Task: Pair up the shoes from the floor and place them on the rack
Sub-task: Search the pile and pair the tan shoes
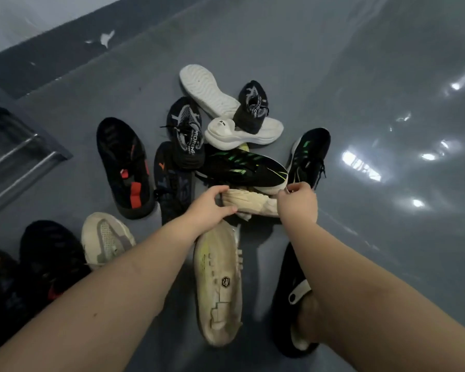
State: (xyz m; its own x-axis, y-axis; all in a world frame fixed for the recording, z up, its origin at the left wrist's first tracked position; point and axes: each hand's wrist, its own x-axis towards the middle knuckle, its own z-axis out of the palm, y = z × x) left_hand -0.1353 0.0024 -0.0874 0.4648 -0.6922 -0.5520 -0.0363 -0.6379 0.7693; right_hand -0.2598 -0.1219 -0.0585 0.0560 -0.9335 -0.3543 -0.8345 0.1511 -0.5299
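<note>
While left hand (208, 208) grips cream shoe (249, 202), right hand (297, 201) pinches its other end.

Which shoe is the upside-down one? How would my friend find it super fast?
Start at the pile of shoes in the middle of the grey floor. Go to the far end of the pile, farthest from the two hands. The upside-down shoe lies there showing its whole white ridged sole, while its neighbours show dark tops with laces.
</note>
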